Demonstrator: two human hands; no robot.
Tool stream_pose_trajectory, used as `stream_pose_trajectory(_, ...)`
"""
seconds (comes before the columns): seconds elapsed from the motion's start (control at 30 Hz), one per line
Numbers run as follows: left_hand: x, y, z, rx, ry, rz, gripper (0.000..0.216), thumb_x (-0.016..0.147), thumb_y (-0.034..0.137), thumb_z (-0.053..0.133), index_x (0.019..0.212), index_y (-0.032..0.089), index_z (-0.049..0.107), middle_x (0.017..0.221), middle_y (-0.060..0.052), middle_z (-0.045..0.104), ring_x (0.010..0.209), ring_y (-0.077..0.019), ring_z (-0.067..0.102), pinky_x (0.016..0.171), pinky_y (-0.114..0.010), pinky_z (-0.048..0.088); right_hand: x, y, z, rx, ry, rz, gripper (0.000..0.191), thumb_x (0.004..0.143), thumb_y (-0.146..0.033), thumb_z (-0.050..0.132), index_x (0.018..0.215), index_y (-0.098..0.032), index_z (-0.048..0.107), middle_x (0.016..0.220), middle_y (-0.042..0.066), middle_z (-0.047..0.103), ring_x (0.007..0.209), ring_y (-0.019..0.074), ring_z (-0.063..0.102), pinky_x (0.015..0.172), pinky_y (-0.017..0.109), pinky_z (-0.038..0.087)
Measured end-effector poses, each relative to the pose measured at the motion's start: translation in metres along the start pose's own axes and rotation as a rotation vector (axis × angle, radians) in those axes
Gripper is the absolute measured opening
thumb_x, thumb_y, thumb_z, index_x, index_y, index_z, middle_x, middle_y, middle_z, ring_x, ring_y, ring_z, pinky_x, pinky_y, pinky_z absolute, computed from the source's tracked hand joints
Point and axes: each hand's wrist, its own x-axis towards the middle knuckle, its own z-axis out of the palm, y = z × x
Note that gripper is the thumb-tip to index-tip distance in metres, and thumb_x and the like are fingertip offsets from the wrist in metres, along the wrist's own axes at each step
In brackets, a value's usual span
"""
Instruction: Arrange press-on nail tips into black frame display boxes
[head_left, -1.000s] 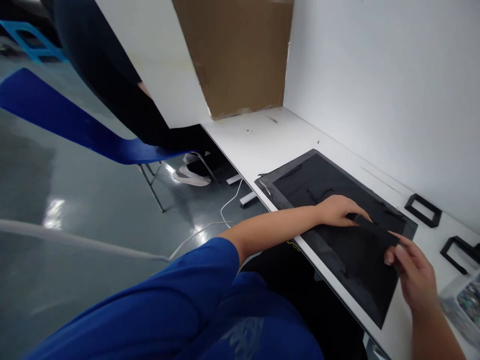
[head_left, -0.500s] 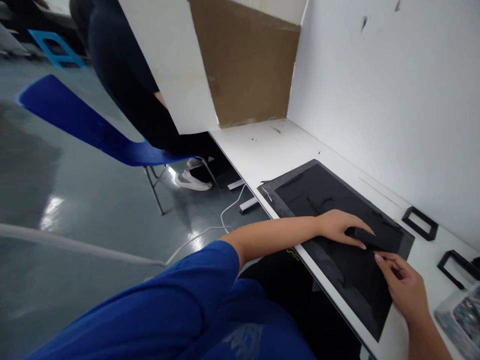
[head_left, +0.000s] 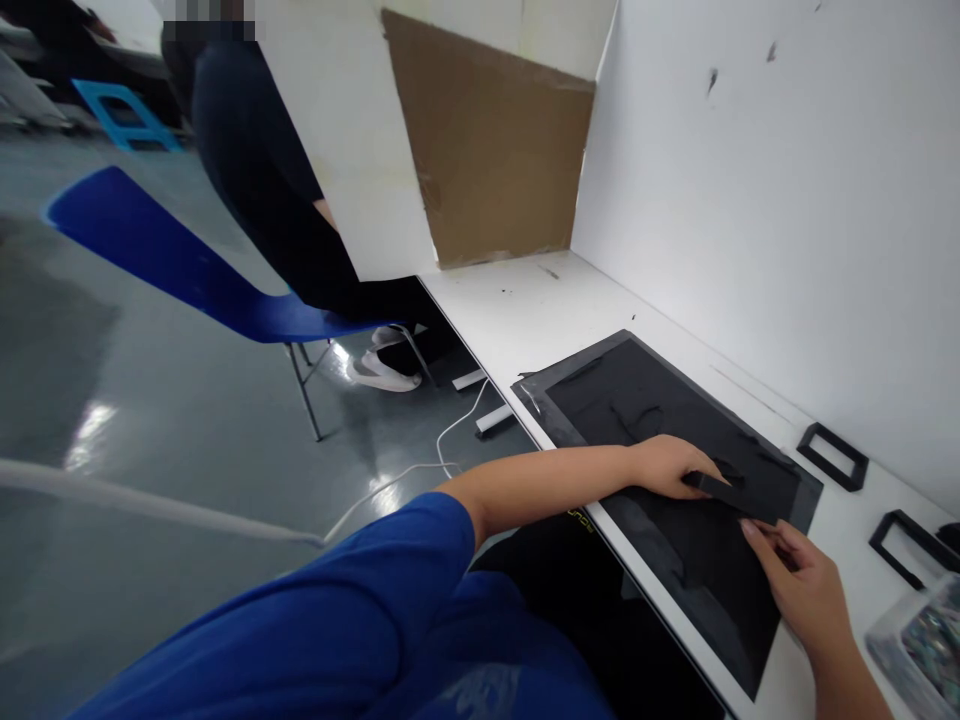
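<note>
A large black sheet (head_left: 645,400) lies on the white table (head_left: 540,300) in front of me, with raised and torn patches on its surface. My left hand (head_left: 671,464) rests on the sheet, fingers pinched on a narrow black strip (head_left: 724,488) that runs toward my right hand. My right hand (head_left: 799,585) reaches in from the lower right, its fingers curled at the strip's other end, over the sheet's right part.
Two small black rectangular frames (head_left: 832,456) (head_left: 911,543) lie on the table by the white wall. A clear container (head_left: 919,645) sits at the lower right corner. A brown cardboard panel (head_left: 495,160) stands behind. To the left, a person sits on a blue chair (head_left: 187,270); white cables cross the floor.
The view has tilted slightly. My right hand has slid left along the sheet toward my left hand, and both hands have shifted lower on the sheet with the black strip.
</note>
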Motion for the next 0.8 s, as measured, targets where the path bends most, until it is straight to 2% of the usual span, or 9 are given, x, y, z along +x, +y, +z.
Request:
stream_pose_trajectory(0.13,0.001,-0.001,-0.004,0.029,-0.041,0.036,0.035,0.089,0.024,0.063,0.122,0.028,0.071,0.121,0.000,0.075,0.112,-0.0157,0.070,0.095,-0.021,0.051,-0.001,-0.001,-0.001,-0.031,-0.023,-0.013,0.042,0.074,-0.062,0.074,0.082,-0.021,0.074,0.066,0.001,0.064,0.059,0.0154,0.056,0.051,0.023,0.046)
stream_pose_trajectory(0.23,0.001,0.000,-0.006,0.046,-0.025,0.064,0.036,0.087,0.023,0.063,0.121,0.029,0.072,0.119,0.001,0.076,0.111,-0.0150,0.071,0.095,-0.021,0.051,-0.001,-0.003,0.000,-0.042,-0.033,-0.015,0.043,0.074,-0.063,0.073,0.081,-0.020,0.074,0.064,0.000,0.061,0.057,0.0146,0.054,0.051,0.023,0.045)
stream_pose_trajectory(0.33,-0.002,0.002,-0.009,0.062,0.054,0.071,0.036,0.089,0.024,0.060,0.123,0.029,0.071,0.126,0.001,0.073,0.119,-0.0143,0.067,0.103,-0.022,0.046,-0.001,-0.008,0.001,-0.031,-0.031,-0.014,0.046,0.075,-0.065,0.071,0.089,-0.021,0.075,0.064,0.000,0.059,0.057,0.0144,0.052,0.053,0.025,0.046)
stream_pose_trajectory(0.43,-0.005,0.004,-0.013,0.084,0.181,0.037,0.036,0.092,0.028,0.056,0.126,0.027,0.069,0.137,-0.002,0.067,0.131,-0.0167,0.060,0.113,-0.028,0.040,-0.003,-0.015,0.002,-0.012,-0.024,-0.015,0.049,0.078,-0.064,0.069,0.099,-0.020,0.074,0.060,-0.003,0.050,0.055,0.0136,0.047,0.054,0.025,0.046)
stream_pose_trajectory(0.6,-0.007,0.006,-0.014,0.120,0.334,-0.045,0.043,0.097,0.028,0.048,0.138,0.024,0.059,0.131,-0.006,0.070,0.123,-0.0158,0.065,0.108,-0.029,0.045,-0.006,-0.024,0.004,0.012,-0.014,-0.014,0.060,0.083,-0.063,0.066,0.123,-0.019,0.067,0.058,-0.008,0.035,0.052,0.0120,0.039,0.056,0.026,0.045)
stream_pose_trajectory(0.7,-0.007,0.006,-0.016,0.165,0.356,-0.057,0.053,0.091,0.020,0.051,0.144,0.027,0.053,0.134,-0.002,0.069,0.124,-0.0145,0.064,0.106,-0.028,0.047,-0.006,-0.024,0.005,0.020,-0.026,-0.021,0.062,0.082,-0.063,0.066,0.125,-0.018,0.065,0.057,-0.008,0.035,0.051,0.0118,0.038,0.055,0.026,0.044)
stream_pose_trajectory(0.8,-0.009,0.005,-0.026,0.227,0.375,-0.061,0.062,0.079,0.010,0.054,0.138,0.028,0.059,0.138,0.001,0.066,0.131,-0.0144,0.060,0.108,-0.027,0.046,-0.005,-0.024,0.005,0.028,-0.031,-0.031,0.060,0.082,-0.063,0.067,0.122,-0.018,0.066,0.056,-0.008,0.037,0.052,0.0123,0.040,0.056,0.027,0.045)
